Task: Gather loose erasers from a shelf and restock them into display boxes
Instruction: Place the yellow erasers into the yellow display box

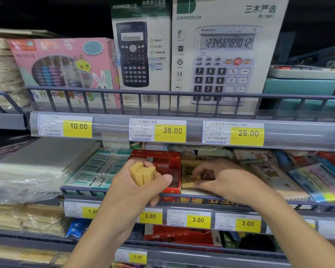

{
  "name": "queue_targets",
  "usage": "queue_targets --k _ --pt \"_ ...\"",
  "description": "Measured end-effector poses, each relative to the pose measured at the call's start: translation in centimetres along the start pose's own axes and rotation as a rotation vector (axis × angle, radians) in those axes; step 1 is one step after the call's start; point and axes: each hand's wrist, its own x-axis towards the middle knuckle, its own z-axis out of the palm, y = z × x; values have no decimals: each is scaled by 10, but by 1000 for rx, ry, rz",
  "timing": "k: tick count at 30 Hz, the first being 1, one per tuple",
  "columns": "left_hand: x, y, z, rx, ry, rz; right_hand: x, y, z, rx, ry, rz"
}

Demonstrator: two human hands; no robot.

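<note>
My left hand [135, 182] fingers curl tight around a bunch of erasers [142, 174]. My right hand [220, 178] fingers pinch one eraser [190, 181] over the yellow box [188, 167].

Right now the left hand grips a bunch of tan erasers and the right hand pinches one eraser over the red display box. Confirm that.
Not quite. The right hand pinches its eraser over the yellow display box, not the red display box beside it; the head view shows this. The left hand does grip a bunch of tan erasers.
</note>
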Motion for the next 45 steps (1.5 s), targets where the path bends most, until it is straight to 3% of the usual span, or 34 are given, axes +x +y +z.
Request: queue_targets --k 14,17,21,26,31,35,41,45 --pt "-3 4 1 61 -133 -50 14 -3 1 -77 -128 9" --pt "-3 5 3 43 -141 -45 2 -7 -3 -62 -62 -28" --pt "-3 6 4 24 -138 -42 -23 -25 -4 255 81 -139" --pt "-3 3 6 29 -201 -22 -38 -50 -3 676 -10 -330" --pt "-4 -1 4 44 -198 -24 -40 -55 3 864 35 -289" --pt "-4 -1 -3 52 -143 -27 -38 -52 5 1106 54 -146" --pt "-7 -1 -6 25 -117 -7 -39 -54 7 1309 -7 -206" --pt "-6 -2 -7 10 -109 -17 -40 -48 8 1209 19 -269"
